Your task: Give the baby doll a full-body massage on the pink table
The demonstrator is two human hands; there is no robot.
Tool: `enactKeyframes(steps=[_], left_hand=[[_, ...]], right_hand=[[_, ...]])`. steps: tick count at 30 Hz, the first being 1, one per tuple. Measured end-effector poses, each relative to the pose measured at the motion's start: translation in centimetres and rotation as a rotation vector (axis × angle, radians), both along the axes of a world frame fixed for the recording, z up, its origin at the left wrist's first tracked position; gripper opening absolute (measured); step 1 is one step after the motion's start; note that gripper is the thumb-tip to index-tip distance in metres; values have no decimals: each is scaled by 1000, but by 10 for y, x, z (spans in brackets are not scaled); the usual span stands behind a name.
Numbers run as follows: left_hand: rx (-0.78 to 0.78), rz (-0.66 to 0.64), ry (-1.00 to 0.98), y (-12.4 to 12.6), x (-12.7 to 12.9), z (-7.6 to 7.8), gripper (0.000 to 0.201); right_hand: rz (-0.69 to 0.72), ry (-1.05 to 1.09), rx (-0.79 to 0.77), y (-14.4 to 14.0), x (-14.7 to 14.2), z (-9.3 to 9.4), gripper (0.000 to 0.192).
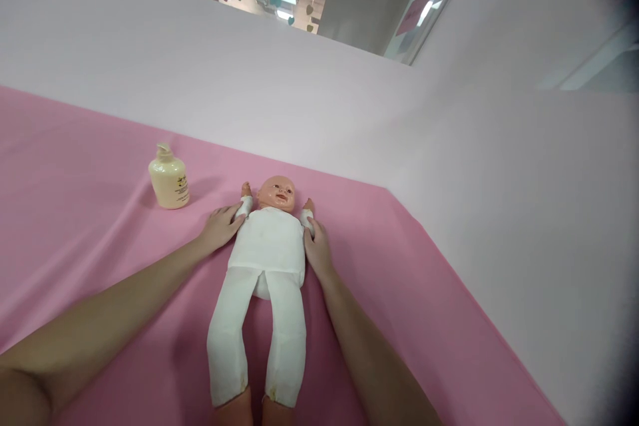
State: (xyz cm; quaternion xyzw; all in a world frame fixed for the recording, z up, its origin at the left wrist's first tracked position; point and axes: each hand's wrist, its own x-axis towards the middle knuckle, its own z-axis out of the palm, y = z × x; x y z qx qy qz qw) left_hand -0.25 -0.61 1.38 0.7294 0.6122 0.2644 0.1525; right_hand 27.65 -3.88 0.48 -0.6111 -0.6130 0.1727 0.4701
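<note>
A: Centre of the frame — a baby doll in white clothes lies face up on the pink sheet, feet toward the bottom edge.

B: And both hands flank it. Left hand open, fingers resting flat on the doll's arm; right hand open too, pressed along the other sleeve — neither grips.

A: 1 cream bottle stands upright, left of the doll's head, apart.

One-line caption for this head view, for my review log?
Both hands, left and right, rest against a doll lying face up on a pink sheet, lotion bottle nearby.
</note>
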Motion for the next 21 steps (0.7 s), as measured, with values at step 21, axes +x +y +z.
enactKeyframes(steps=[21], left_hand=[[-14, 35, -23, 8, -5, -6, 61]], right_hand=[[16, 22, -15, 4, 4, -7, 50]])
